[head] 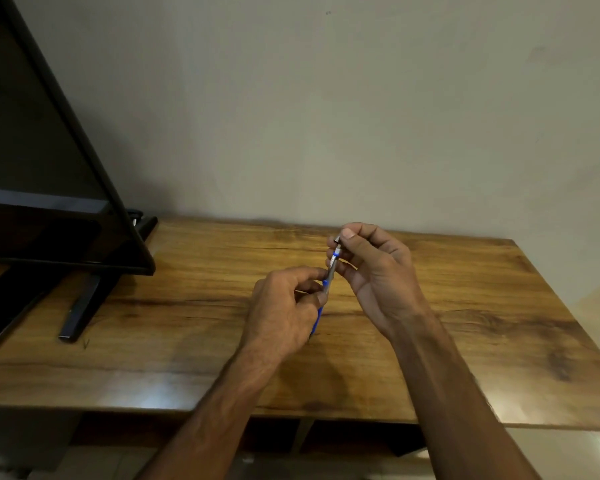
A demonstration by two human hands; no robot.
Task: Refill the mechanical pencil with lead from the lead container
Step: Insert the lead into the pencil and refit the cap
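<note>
- The left hand [284,306] is gripping the mechanical pencil [331,268] round its lower barrel, holding it tilted above the wooden table [465,341].
- The right hand [374,271] is pinching the pencil's top end; cap or lead, I cannot tell.
- I'm judging the refill as under way, with closing up left. No lead container is showing.
- A television [32,133] is standing at the left, its foot [80,306] well apart from the hands.

Left hand [284,306] curled; right hand [371,268] apparently pinching.
</note>
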